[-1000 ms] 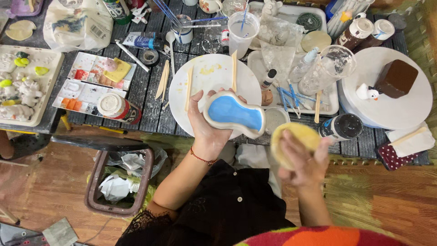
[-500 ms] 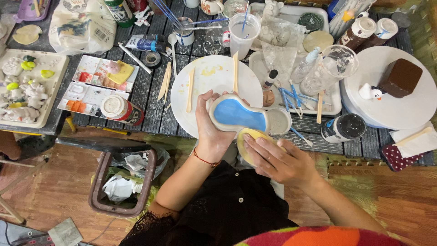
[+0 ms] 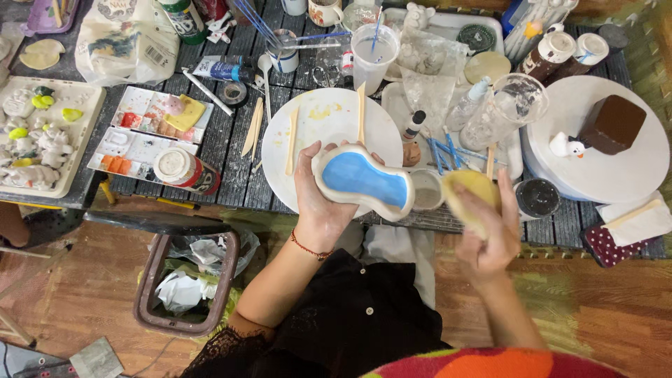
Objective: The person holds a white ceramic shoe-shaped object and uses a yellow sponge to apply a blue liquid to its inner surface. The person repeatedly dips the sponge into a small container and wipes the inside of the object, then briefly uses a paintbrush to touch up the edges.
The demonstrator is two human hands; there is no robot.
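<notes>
The left hand [image 3: 318, 199] is closed around a curvy, peanut-shaped ceramic dish with a blue-glazed inside and a pale unglazed rim [image 3: 364, 180], fingers curled over its near-left end and the thumb under the edge. The dish is held in the air, tilted toward the camera, just in front of the big round white plate [image 3: 329, 119] that lies on the dark slatted table [image 3: 231, 175]; its right end hangs over a small grey-white cup [image 3: 425, 190] standing just right of that plate. The right hand [image 3: 483, 234] grips a round yellow sponge [image 3: 470, 189], pinched between thumb and fingers, well right of the plate and apart from the dish, not touching it.

The work looks like wiping the dish's rim clean with the sponge. To do it well, the left hand should keep its hold low and toward the underside, so the fingers stay off the blue glaze, and turn the dish bit by bit rather than shifting the grip. The sponge is best brought in flat to the pale rim and drawn along the edge with light pressure; pressing hard or dipping inward would likely smear the blue. Keeping the dish over the plate's near side, clear of the wooden sticks [image 3: 292, 140] lying on the plate and the blue-handled brushes [image 3: 441, 150] to the plate's right, would avoid knocks
</notes>
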